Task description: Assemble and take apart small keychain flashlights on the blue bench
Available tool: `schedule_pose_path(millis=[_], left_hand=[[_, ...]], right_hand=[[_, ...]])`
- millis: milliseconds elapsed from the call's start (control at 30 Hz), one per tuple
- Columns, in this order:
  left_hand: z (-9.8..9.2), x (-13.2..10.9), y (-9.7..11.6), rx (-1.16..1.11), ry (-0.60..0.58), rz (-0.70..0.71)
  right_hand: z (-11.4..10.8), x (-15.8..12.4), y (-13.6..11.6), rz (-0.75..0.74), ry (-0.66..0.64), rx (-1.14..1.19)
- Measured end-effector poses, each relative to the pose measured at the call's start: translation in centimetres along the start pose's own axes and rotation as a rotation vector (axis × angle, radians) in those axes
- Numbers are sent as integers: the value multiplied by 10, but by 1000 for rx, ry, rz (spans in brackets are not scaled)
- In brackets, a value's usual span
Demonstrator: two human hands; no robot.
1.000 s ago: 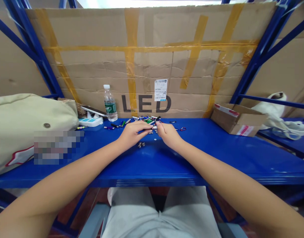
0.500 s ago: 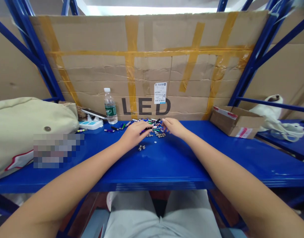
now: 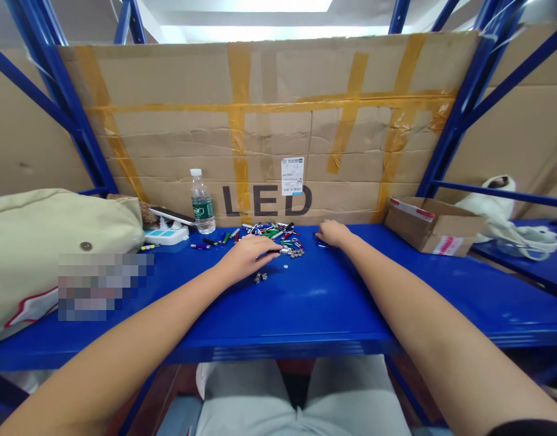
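My left hand [image 3: 251, 255] is closed around a small dark tube with a silver end [image 3: 284, 250], which points right from its fingertips. Behind it lies a loose pile of small coloured metal tubes and clips [image 3: 274, 231]. Several coin-shaped button cells [image 3: 297, 253] sit just right of the tube's end. Nearer the front edge are a single small disc [image 3: 285, 266] and a few short silver metal pieces [image 3: 260, 277]. Right of the pile, my right hand [image 3: 334, 233] rests low with curled fingers. Small dark blue items [image 3: 323, 244] lie beneath it; what its fingertips grip is hidden.
A water bottle [image 3: 202, 206] stands at the back left, by a white power strip [image 3: 169, 235]. A cream bag [image 3: 42, 236] covers the bench's left end. An open carton [image 3: 435, 224] sits at the right. Taped cardboard [image 3: 269, 139] walls the back of the blue bench [image 3: 300, 315].
My right hand has moved right, away from the left hand and pile, down to the bench. The left hand still holds the tube. The view has tilted slightly up.
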State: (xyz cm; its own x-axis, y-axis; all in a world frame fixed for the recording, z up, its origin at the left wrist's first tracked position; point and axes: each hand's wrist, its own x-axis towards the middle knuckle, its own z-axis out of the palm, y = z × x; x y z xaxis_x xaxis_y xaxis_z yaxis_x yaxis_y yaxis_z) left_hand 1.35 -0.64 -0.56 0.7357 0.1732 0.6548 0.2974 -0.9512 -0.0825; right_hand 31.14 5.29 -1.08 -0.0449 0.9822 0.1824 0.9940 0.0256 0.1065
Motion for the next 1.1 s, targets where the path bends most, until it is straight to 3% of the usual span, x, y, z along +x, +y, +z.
schedule_pose_path(millis=[133, 200, 300, 367, 600, 833, 1033, 1100], left_hand=[[0, 0, -1, -31, 31, -76], [2, -1, -3, -37, 53, -191], [5, -4, -5, -32, 13, -366], [7, -5, -6, -39, -59, -408], [0, -4, 6, 105, -211, -231], [-2, -4, 4, 131, -175, -201], [0, -5, -2, 183, -161, -153], [-1, -4, -2, 192, -156, -146]], right_hand=[[-21, -19, -15, -75, 58, 58], [-32, -32, -30, -180, 149, 315], [-42, -52, -57, -409, -29, 739], [-44, -64, -73, -533, -104, 812], [-45, -76, -90, -545, -180, 922], [-44, -75, -89, -511, -205, 1075], [-39, -78, -91, -517, -566, 1171], [-40, -81, -91, -566, -606, 1173]])
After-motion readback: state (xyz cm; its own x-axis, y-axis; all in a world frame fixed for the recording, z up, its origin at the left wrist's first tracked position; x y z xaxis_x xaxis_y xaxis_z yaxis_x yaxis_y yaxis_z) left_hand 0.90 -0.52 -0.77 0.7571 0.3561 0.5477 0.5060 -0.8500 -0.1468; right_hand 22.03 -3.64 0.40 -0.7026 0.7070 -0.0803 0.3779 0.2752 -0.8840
